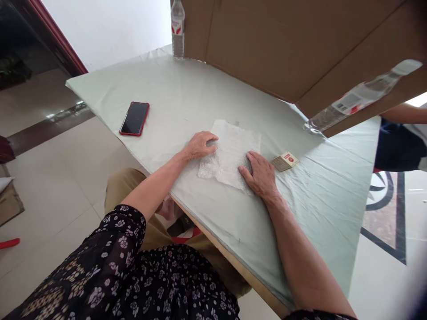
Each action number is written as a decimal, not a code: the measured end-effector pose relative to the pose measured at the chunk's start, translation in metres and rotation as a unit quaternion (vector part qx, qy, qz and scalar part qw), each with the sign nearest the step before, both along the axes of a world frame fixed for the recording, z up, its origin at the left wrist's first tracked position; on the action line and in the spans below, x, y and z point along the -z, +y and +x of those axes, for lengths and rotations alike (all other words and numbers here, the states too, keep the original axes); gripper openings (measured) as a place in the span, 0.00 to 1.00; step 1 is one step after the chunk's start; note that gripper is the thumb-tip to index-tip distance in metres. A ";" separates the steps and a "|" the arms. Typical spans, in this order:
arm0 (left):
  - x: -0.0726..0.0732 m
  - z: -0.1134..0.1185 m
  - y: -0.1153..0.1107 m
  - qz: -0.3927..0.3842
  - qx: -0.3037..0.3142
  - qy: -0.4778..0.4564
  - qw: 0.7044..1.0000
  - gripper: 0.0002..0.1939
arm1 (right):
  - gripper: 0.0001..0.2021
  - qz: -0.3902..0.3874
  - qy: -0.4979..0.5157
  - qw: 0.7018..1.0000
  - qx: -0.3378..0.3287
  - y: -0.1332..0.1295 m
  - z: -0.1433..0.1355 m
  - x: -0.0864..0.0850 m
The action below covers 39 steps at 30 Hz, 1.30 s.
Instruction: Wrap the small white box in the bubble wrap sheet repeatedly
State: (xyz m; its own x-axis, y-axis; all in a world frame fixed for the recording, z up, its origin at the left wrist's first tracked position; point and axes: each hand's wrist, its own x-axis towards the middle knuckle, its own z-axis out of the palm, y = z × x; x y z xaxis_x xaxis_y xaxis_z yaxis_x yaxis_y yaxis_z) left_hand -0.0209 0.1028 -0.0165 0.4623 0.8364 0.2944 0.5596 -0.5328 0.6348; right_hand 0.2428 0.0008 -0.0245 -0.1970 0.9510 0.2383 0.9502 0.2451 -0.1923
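Observation:
A sheet of bubble wrap (231, 153) lies flat on the pale green tablecloth (167, 102) in front of me. My left hand (201, 145) rests at its left edge, thumb and fingers apart and grasping nothing. On the right edge of the sheet lies my right hand (262, 175), palm down with the fingers spread. Just beyond that hand sits a small beige printed box (285, 161), close to my knuckles. Whatever is under my palms is hidden.
A phone with a red case (134, 118) lies to the left on the table. At the back stands a large cardboard panel (260, 44), with a plastic bottle (178, 31) at its left and another bottle (360, 98) at its right. A person's arm (405, 113) shows at far right.

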 end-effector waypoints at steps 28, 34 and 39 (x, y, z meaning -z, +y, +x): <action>-0.007 0.007 -0.006 -0.029 -0.051 -0.022 0.998 0.14 | 0.27 0.022 0.067 0.997 -0.003 0.001 0.007 0.004; -0.006 0.007 -0.004 -0.022 -0.052 -0.023 0.998 0.14 | 0.27 0.027 0.064 0.998 -0.009 0.003 0.008 0.006; -0.006 0.007 -0.004 -0.019 -0.049 -0.027 0.998 0.13 | 0.26 0.020 0.070 0.997 -0.003 0.003 0.007 0.005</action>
